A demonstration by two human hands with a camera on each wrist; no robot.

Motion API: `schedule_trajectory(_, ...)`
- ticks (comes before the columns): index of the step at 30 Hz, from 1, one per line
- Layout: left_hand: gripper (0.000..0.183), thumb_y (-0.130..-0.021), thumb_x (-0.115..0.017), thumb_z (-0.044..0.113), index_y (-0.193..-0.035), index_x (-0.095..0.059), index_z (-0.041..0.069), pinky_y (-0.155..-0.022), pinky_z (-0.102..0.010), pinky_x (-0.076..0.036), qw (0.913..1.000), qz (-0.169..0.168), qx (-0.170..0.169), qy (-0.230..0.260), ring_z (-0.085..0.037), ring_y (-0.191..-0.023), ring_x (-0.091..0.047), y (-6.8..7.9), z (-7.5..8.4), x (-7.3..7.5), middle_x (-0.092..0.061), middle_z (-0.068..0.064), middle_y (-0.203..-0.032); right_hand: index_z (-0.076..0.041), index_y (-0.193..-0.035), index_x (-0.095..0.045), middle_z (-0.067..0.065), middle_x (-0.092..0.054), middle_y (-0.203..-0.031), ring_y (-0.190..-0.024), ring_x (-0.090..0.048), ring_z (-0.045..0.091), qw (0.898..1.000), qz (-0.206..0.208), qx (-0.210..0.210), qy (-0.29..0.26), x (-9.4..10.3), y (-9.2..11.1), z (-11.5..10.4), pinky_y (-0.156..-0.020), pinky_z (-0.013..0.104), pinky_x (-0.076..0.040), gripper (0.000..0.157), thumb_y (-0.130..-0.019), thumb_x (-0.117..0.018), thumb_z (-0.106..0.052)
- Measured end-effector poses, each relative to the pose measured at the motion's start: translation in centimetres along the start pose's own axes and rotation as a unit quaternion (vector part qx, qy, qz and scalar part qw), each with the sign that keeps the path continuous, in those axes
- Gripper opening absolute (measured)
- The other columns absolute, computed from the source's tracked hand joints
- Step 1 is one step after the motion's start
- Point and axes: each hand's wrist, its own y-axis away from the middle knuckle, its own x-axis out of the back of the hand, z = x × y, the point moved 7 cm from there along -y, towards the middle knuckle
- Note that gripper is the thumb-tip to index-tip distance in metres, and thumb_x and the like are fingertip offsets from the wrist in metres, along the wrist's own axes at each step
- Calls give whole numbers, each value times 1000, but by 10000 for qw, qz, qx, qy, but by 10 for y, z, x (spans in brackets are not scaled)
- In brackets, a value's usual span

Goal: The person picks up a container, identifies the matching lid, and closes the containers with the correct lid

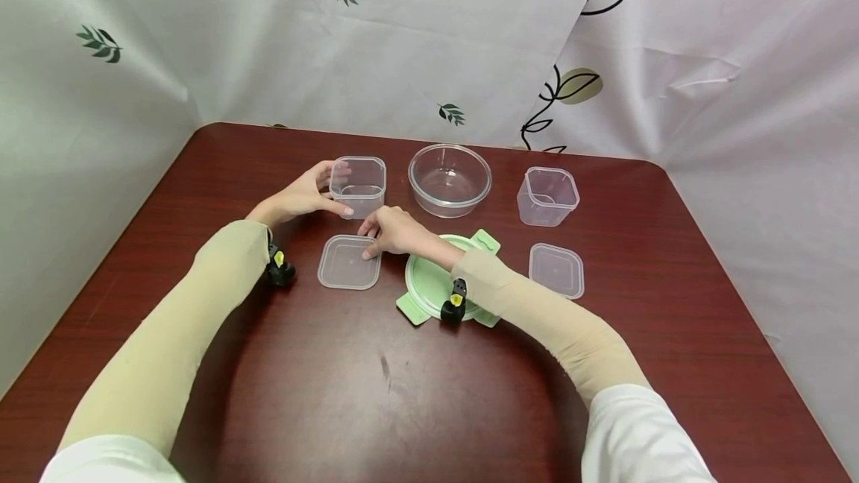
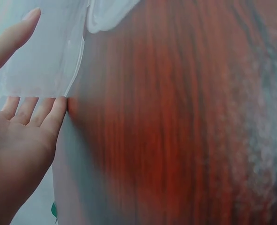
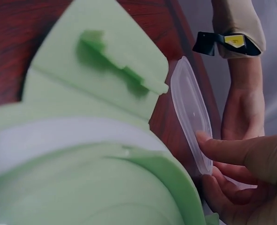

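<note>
My left hand (image 1: pixel 302 194) holds a clear square plastic container (image 1: pixel 365 203) at the back left of the table, thumb across its front side and fingers round its left and far sides. In the left wrist view the fingertips (image 2: pixel 29 112) lie partly behind the container's wall. Just in front of it is a translucent square lid (image 1: pixel 344 267). My right hand (image 1: pixel 396 231) pinches this lid at its far right corner, thumb on top. In the right wrist view the lid (image 3: pixel 189 108) stands edge-on between thumb and fingers. The right forearm passes over a round green lid (image 1: pixel 429 282) with side flaps.
A round glass bowl (image 1: pixel 448 177) stands right of the left hand's container. Farther right are a second clear square container (image 1: pixel 542 211) and a second square lid (image 1: pixel 557 270). A patterned white curtain (image 1: pixel 403 43) surrounds the dark red wooden table (image 1: pixel 322 379).
</note>
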Motion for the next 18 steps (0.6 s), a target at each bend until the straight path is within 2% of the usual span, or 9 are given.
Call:
schedule_trajectory(6,88,-77,-75,-1,-147,-21,-1,-116,-51,-25,9997,52,-52,-217,-32,-144,-26,1,0,1,-29,-20,-154,-13,-103,-73,-1,-72,-93,-86,-63,9,9999,76,-20,130,5,6,-2,-75,19,-46,33,-73,-84,-22)
schedule_trajectory(11,85,-78,-75,-1,-146,-24,-1,-115,-51,-27,9993,95,-112,-352,-34,-143,-29,3,0,1,-32,-22,-152,-13,-105,-72,1,-71,-96,-89,-63,11,9998,169,50,133,10,14,-7,-75,22,-46,29,-77,-81,-18)
schedule_trajectory(13,85,-77,-75,-1,-146,-25,-1,-115,-51,-27,9992,106,-130,-352,-34,-142,-30,4,0,1,-33,-22,-151,-14,-104,-71,1,-71,-96,-88,-63,12,9998,201,55,69,12,17,-8,-72,21,-46,26,-80,-79,-15)
schedule_trajectory(18,84,-77,-75,-1,-145,-26,-1,-115,-51,-27,9991,120,-157,-370,-34,-141,-31,5,2,2,-34,-23,-150,-11,-104,-70,5,-71,-94,-71,-63,8,9989,169,-27,-447,16,23,-6,-62,16,-50,24,-81,-76,-8)
